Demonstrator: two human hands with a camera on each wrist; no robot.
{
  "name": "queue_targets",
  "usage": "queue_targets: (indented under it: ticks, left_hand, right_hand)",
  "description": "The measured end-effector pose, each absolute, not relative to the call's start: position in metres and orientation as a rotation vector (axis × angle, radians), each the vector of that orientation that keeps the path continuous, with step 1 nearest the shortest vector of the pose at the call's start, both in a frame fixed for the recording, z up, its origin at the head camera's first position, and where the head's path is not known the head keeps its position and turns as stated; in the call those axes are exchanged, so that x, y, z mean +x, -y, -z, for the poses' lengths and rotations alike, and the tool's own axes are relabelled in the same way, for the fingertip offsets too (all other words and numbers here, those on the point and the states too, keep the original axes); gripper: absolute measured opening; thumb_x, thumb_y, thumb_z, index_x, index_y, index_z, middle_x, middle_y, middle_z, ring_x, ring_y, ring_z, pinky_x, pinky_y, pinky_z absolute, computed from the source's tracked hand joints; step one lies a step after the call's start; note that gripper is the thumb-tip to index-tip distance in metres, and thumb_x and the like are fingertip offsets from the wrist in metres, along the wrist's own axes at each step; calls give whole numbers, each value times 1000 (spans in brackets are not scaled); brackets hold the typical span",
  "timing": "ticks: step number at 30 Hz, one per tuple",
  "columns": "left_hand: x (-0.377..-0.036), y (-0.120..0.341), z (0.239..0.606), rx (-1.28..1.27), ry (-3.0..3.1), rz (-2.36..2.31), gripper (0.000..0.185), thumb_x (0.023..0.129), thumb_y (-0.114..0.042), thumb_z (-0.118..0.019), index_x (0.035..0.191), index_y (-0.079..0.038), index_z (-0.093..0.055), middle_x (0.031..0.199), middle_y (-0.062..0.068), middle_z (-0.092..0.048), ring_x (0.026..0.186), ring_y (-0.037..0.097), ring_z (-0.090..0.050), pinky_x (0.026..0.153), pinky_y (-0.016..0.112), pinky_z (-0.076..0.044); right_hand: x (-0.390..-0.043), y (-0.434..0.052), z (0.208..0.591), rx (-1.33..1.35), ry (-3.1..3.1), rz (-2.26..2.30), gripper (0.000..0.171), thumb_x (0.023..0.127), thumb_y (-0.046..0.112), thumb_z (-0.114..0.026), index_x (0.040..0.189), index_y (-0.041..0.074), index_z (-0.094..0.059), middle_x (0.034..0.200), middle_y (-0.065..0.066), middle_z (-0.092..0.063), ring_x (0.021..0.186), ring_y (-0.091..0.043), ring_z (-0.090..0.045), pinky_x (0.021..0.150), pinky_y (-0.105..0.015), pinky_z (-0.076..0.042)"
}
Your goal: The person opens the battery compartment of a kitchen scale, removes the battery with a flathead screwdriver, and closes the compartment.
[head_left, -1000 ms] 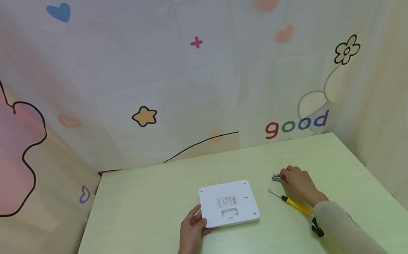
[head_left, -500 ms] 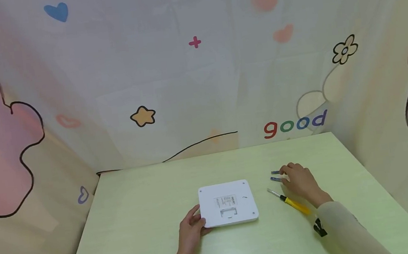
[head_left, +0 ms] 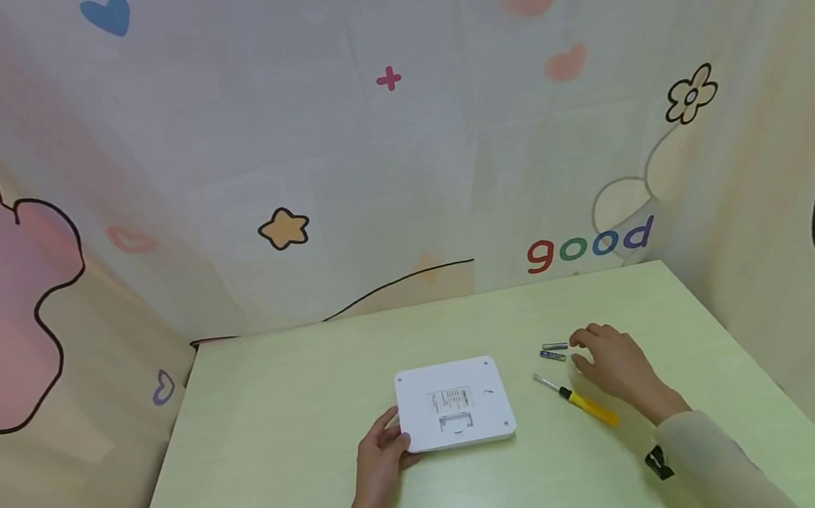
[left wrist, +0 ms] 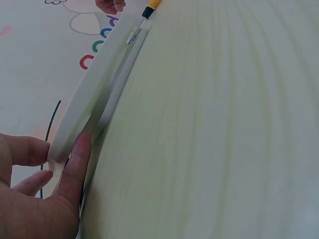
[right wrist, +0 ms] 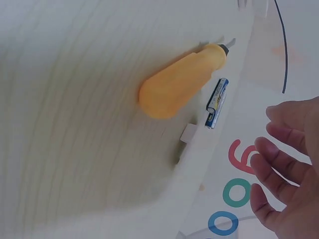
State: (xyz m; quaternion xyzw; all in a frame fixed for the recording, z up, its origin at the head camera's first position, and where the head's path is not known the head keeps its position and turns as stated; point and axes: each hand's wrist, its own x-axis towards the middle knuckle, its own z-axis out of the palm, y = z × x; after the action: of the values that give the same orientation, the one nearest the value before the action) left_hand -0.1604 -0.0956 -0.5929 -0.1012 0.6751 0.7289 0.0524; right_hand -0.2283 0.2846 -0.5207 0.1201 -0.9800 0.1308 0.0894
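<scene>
A white flat rectangular device (head_left: 490, 416) lies label side up, with a bare battery compartment near its front edge. At its front left corner my left hand (head_left: 381, 468) grips the edge, thumb on one face and fingers on the other; the left wrist view shows this device's edge (left wrist: 75, 109) raised off the table. Two small batteries (head_left: 553, 355) lie side by side right of the device. Just right of them, my right hand (head_left: 620, 364) hovers with loosely bent, parted fingers (right wrist: 276, 164), holding nothing. Nearest its wrist lies a screwdriver (head_left: 593, 409) with a yellow handle.
A small white piece (right wrist: 188, 133) lies beyond the batteries in the right wrist view; the right hand hides it from the head view. A black clip-like item (head_left: 658, 463) sits at the right sleeve. A printed curtain (head_left: 367, 166) stands behind the pale green table (head_left: 281, 402).
My right hand has let go of the batteries and drawn back to the right, leaving them lying together on the table. The left hand and the device have stayed in place.
</scene>
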Motion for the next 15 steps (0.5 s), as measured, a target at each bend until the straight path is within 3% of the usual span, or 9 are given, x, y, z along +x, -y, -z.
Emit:
queue_targets:
  ticks: [15]
  left_hand:
    - [-161, 97, 591, -314, -2044, -2196, 54, 93, 3, -53, 146, -5, -44, 120, 24, -60, 92, 21, -69, 78, 35, -62]
  right_hand:
    - [-212, -297, 525, 372, 2952, -360, 24, 85, 16, -74, 106, 5, -69, 99, -11, -69, 89, -30, -62, 79, -51, -54]
